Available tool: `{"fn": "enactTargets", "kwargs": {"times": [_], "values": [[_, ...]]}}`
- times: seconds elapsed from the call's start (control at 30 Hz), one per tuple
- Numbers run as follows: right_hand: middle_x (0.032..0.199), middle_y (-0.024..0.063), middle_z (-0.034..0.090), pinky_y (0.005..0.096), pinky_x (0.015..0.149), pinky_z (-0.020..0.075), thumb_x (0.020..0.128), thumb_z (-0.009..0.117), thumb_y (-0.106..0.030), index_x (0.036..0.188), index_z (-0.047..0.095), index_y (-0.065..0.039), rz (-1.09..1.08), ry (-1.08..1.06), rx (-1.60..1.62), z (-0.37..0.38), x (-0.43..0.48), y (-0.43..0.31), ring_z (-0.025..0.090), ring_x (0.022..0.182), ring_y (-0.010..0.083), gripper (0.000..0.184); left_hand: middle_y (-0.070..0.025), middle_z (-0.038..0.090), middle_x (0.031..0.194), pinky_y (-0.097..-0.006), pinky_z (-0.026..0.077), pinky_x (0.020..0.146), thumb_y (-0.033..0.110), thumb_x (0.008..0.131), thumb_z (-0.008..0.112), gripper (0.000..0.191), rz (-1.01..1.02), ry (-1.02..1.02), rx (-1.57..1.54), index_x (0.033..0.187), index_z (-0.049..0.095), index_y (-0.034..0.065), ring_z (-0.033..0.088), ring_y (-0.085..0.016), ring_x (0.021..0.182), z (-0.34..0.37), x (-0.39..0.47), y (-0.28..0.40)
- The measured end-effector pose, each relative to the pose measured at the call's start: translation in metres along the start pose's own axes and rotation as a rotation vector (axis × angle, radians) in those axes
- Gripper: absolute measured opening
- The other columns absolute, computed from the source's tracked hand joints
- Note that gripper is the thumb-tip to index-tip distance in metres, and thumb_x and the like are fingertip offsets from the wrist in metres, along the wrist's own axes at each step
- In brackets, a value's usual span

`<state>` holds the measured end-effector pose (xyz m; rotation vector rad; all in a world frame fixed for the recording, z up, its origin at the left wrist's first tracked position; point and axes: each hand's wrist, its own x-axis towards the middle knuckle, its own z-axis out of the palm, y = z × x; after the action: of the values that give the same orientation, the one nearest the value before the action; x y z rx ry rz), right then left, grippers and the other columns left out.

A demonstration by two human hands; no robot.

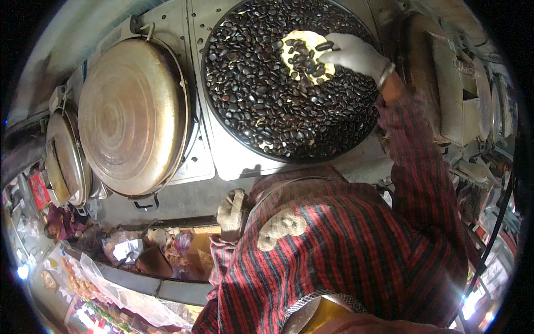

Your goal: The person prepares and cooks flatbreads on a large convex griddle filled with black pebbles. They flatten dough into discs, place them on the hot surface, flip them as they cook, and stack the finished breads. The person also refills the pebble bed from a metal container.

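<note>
A large round dark pan (203,79) in front of me is filled with glossy dark pebbles (258,104). On the pebbles, right of the pan's middle, lies a pale yellow flatbread (317,39) with several pebbles scattered over it. My right hand (354,54), in a white glove, reaches over the flatbread's right edge. A dark pebble (324,46) sits between its thumb and fingers; I cannot tell whether it is gripped. My left hand (230,213), gloved too, is curled by the counter's front edge beside my striped garment, with nothing visible in it.
Left of the pan stands a broad pan with a domed metal lid (121,117), and a smaller lidded pan (69,154) beyond. Loose pebbles dot the metal worktop (200,158). Bagged items (125,246) fill a shelf below. A metal box (454,92) stands right.
</note>
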<state>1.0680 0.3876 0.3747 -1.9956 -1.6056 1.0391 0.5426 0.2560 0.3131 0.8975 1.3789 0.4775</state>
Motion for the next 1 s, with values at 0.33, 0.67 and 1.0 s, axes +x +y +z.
{"fn": "enactTargets", "kwargs": {"times": [0.33,0.67,1.0], "values": [[0.103,0.0180,0.074,0.0442,0.090,0.0561,0.097,0.056,-0.044,0.123,0.067,-0.001,0.125,0.338,-0.359,0.014,-0.034,-0.051,0.073,0.091,0.0303,0.051,-0.0132,0.071,0.101,-0.0278,0.052,0.083,0.036,0.095,0.073,0.059,0.323,-0.418,0.276,0.130,0.056,-0.0088,0.066,-0.017,0.092,0.053,0.094,0.109],[0.145,0.0174,0.053,0.0471,0.106,0.0476,0.096,0.060,-0.050,0.150,0.044,-0.009,-0.096,0.252,0.021,0.214,-0.106,-0.091,0.056,0.129,0.0304,0.069,-0.0152,0.060,0.135,-0.0294,0.057,0.083,0.024,0.100,0.065,0.038,0.388,0.041,-0.436,0.130,0.063,0.0000,0.062,-0.020,0.110,-0.013,0.142,0.185],[0.168,0.0022,0.024,0.0577,0.124,0.0090,0.105,0.030,-0.057,0.157,0.030,-0.035,-0.223,-0.013,-1.058,0.188,-0.053,-0.011,0.023,0.153,0.0295,0.056,-0.0162,0.063,0.131,-0.0362,0.040,0.114,0.037,0.095,0.068,0.071,0.995,0.510,1.318,0.152,0.041,0.0043,0.058,-0.027,0.126,-0.157,0.190,0.175]]}}
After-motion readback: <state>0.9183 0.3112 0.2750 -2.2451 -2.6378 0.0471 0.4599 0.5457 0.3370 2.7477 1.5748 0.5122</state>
